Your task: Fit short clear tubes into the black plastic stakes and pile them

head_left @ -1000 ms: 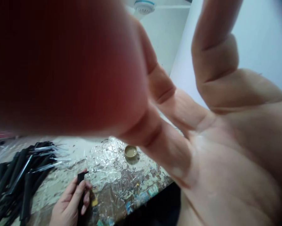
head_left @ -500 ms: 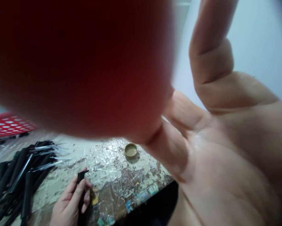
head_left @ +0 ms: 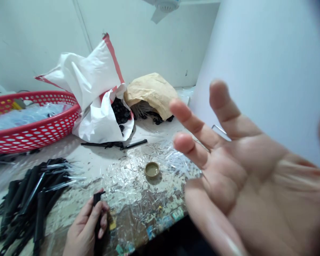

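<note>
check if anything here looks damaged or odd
The worktop looks damaged: its pale surface is patchy, with brown areas. Also odd, the open right hand is raised palm toward the camera, blocking part of the view. I see no clear spill; the small round dish sits upright.

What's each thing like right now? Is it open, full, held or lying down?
Left hand: closed around the black stick
Black stick: held, top poking out
Right hand: open, palm showing, holding nothing
Small dish: upright, something pale and shiny inside
Red basket: open-topped, holding clear plastic
White sack: open, black pieces showing
Black rods: heaped, lying down
</note>
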`<state>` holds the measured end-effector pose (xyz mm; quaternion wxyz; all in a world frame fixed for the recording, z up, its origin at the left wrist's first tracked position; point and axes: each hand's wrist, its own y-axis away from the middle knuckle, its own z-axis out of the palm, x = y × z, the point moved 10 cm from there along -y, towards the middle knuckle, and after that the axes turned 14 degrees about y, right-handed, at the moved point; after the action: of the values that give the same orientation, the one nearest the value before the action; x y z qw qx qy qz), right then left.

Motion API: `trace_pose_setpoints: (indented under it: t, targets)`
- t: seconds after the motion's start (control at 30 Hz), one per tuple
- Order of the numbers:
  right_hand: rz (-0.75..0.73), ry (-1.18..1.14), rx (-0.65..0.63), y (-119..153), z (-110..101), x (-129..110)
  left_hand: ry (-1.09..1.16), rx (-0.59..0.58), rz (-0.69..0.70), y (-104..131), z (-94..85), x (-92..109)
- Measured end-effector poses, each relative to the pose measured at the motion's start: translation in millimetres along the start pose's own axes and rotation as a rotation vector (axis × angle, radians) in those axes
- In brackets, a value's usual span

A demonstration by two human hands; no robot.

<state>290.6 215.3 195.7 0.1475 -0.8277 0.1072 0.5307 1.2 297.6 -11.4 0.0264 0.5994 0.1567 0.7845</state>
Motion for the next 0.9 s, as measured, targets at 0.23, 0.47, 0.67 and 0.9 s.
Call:
trace_pose_setpoints:
  t: [0.23, 0.47, 0.67, 0.9]
  targets:
    - [0.15, -0.291, -0.005, -30, 15, 83, 0.071, -0.154, -0.034, 0, 0.9, -14]
    - [-0.122, 0.626, -0.114, -79, 38, 156, 0.075, -0.138, -0.026, 5, 5.6, -9]
    - [-0.419, 0.989, -0.164, -86, 79, 165, 0.07, -0.15, -0.029, 6, 5.5, -10]
    - [-0.345, 0.909, -0.191, -94, 82, 172, 0.038, -0.229, -0.021, 2, 4.7, -19]
